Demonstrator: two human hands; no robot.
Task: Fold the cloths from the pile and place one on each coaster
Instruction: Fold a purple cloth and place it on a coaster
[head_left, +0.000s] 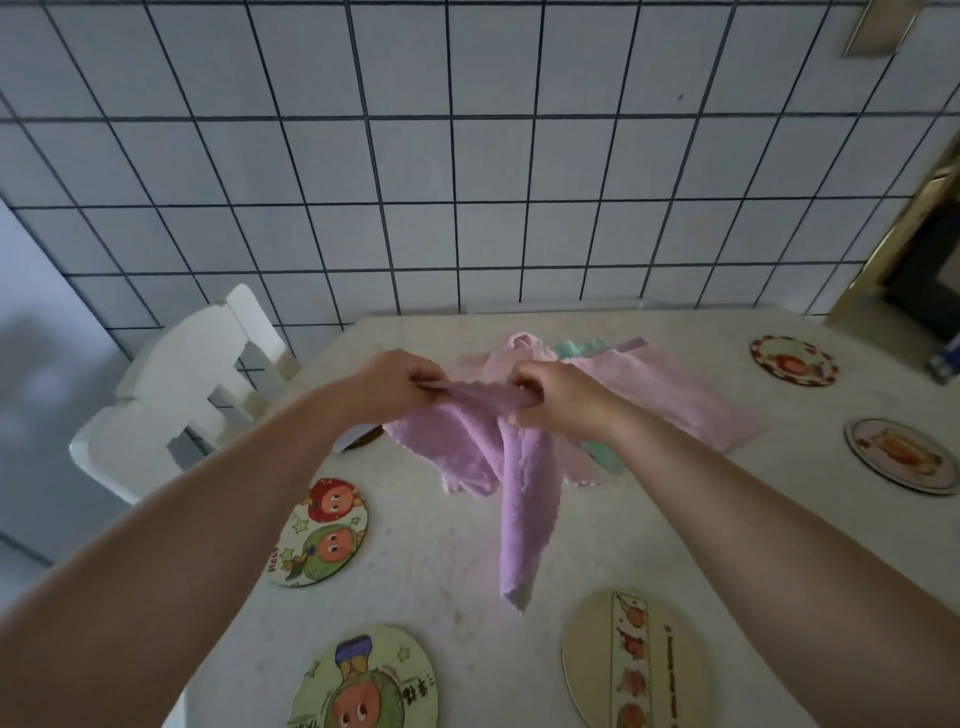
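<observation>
A purple cloth (514, 499) hangs above the table, its lower tip dangling toward the near side. My left hand (392, 382) pinches its top edge on the left. My right hand (558, 397) grips the same edge on the right. Behind them lies the pile of cloths (675, 395), pink on top with mint green peeking out. Round cartoon coasters lie around: one at the left (319, 535), one near left (363, 680), one near right (631, 665), two at the right (901, 454) (793, 360). Another coaster (358, 439) is mostly hidden under my left forearm.
The pale speckled table (457, 571) stands against a white tiled wall (467, 156). A white chair (187, 384) stands at the table's left side. A dark object (948, 358) sits at the far right edge.
</observation>
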